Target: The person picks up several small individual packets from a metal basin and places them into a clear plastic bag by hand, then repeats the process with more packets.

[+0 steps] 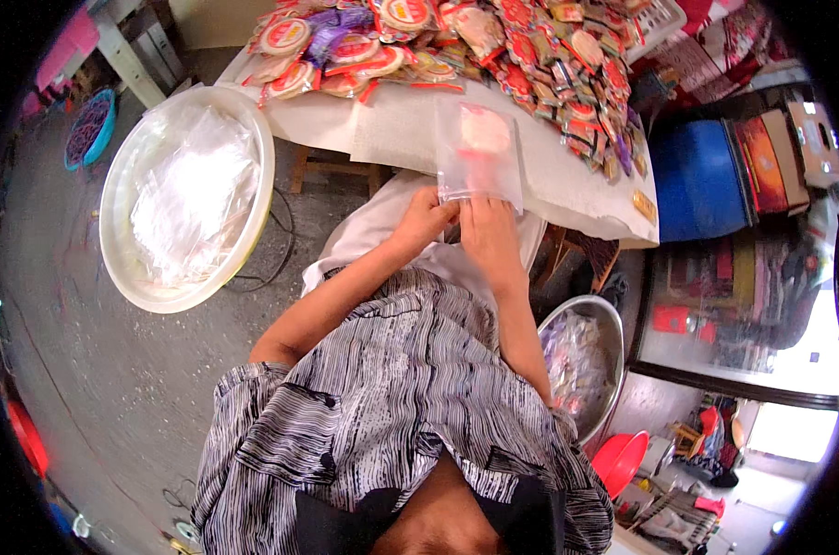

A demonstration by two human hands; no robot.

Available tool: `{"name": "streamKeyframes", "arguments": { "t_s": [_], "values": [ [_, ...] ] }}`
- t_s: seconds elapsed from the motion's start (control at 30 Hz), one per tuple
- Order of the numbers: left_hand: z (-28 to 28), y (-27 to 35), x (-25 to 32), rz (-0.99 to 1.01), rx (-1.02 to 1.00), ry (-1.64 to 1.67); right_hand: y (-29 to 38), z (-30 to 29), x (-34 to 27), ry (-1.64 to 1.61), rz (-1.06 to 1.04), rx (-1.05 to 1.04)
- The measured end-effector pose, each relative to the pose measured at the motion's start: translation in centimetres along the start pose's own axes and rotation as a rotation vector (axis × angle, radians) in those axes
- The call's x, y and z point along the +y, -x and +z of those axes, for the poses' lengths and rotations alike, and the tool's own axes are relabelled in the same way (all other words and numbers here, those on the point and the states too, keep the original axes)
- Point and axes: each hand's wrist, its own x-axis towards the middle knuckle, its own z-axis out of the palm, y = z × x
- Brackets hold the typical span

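Observation:
A frosted clear plastic bag (448, 156) spans the front edge of the cloth-covered table (391, 132). Through its film shows a pale round packet (485, 132) with a red part below it. My left hand (423, 220) pinches the bag's near left corner. At the bag's near edge, my right hand (487, 232) grips it with bent fingers; the fingertips are blurred by the film, so I cannot tell how far inside they reach. Beyond the bag lies a heap of small wrapped packets (516, 45), with round red-and-white packets (284, 36) at its left.
Left of the table stands a large white basin (111, 229) holding clear plastic bags (190, 201). A metal basin (617, 374) of wrapped items sits low at my right, near a red basin (620, 461). One small gold packet (644, 205) lies at the table's right edge, beside a blue barrel (696, 180).

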Motion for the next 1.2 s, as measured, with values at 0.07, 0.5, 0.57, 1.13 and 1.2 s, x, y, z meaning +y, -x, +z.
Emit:
{"name": "streamKeyframes", "arguments": {
  "t_s": [0.07,0.5,0.57,1.13,1.2],
  "values": [
    [0.2,0.6,0.9,0.037,0.029,0.057,1.2,-0.9,-1.2,-0.121,-0.032,0.033],
    [-0.5,0.8,1.4,-0.023,0.071,0.118,-8.8,1.2,-1.5,-0.722,0.243,-0.112],
    [-0.4,0.8,1.5,-0.017,0.065,0.159,-11.0,1.9,-1.0,-0.783,0.311,-0.15],
    [0.0,0.8,1.5,-0.1,0.057,0.175,-22.9,9.0,2.0,-0.78,0.406,0.089],
    [-0.1,0.9,1.6,-0.108,0.081,0.19,-21.4,7.5,1.8,-0.905,0.511,0.063]
  ]
}}
